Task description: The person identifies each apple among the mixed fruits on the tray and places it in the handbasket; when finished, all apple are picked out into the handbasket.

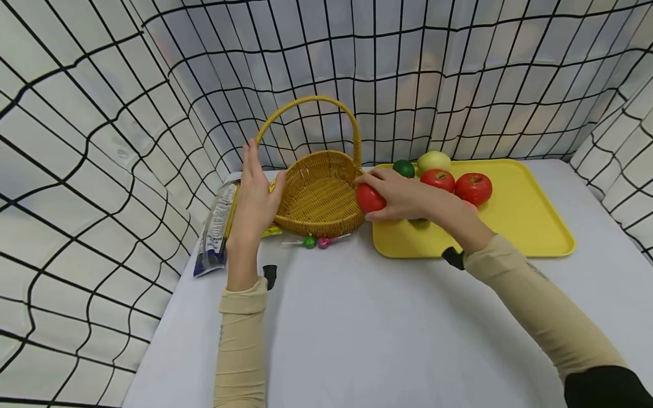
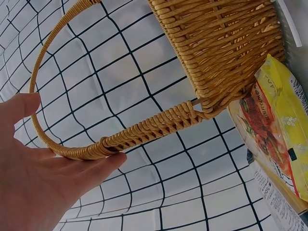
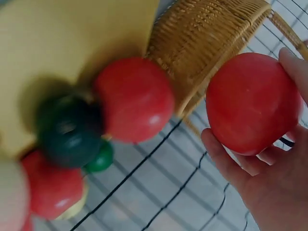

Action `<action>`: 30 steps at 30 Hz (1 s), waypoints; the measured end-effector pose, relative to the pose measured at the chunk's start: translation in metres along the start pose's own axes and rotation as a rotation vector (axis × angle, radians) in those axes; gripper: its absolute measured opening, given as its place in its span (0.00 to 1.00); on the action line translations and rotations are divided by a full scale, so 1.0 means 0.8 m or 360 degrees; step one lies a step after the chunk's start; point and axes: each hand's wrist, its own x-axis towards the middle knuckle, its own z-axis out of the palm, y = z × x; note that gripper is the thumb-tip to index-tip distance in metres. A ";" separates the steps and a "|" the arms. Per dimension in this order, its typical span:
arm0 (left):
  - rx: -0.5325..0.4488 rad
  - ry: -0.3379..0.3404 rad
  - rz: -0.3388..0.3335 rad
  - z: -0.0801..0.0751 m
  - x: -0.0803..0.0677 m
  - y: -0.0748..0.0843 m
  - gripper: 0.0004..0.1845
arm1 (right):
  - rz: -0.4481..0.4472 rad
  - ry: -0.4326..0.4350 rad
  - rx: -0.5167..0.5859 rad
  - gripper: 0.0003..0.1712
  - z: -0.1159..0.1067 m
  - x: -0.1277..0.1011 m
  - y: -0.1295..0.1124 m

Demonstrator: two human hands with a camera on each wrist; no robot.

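Tomato [image 1: 369,198] is gripped in the right hand [image 1: 400,192], with fingers and thumb curved round opposite sides of it. It is held at the right edge of the basket [image 1: 318,228], near the left end of the tray [image 1: 530,209]; whether the rim is touched cannot be told. In the right wrist view, much of its smooth red skin is left uncovered by the fingers.

The left hand [image 1: 257,201] is raised at the basket's left side. Its fingers are held nearly straight and close together, and the thumb is spread well away from them. In the left wrist view, the handle [image 2: 149,132] is seen passing between thumb and fingers, touched by the fingers but not clasped.

Two more tomatoes [image 1: 456,184] are seen side by side on the tray, with a pale yellow fruit [image 1: 433,162] and a green one [image 1: 404,168] behind them, nearer the net [image 1: 374,73]. Two lollipops [image 1: 316,242] are laid in front of the basket. To its left, a yellow packet [image 2: 276,115] and a long packet [image 1: 214,238] are partly hidden by the left hand.
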 end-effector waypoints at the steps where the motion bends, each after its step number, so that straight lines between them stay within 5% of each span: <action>1: -0.0004 -0.0001 0.0002 0.000 0.001 0.001 0.45 | -0.0029 -0.0011 -0.0007 0.44 -0.001 0.015 -0.004; 13: 0.0006 -0.0024 -0.0017 -0.004 0.000 0.004 0.46 | -0.0015 -0.0264 -0.0244 0.47 0.001 0.163 -0.028; 22: -0.0024 -0.0013 -0.0028 0.009 -0.012 0.004 0.45 | 0.0187 -0.0489 -0.0369 0.54 0.009 0.202 -0.049; 30: 0.0028 0.0007 0.0008 -0.004 -0.008 0.003 0.44 | 0.0204 -0.0478 -0.0301 0.55 0.012 0.224 -0.060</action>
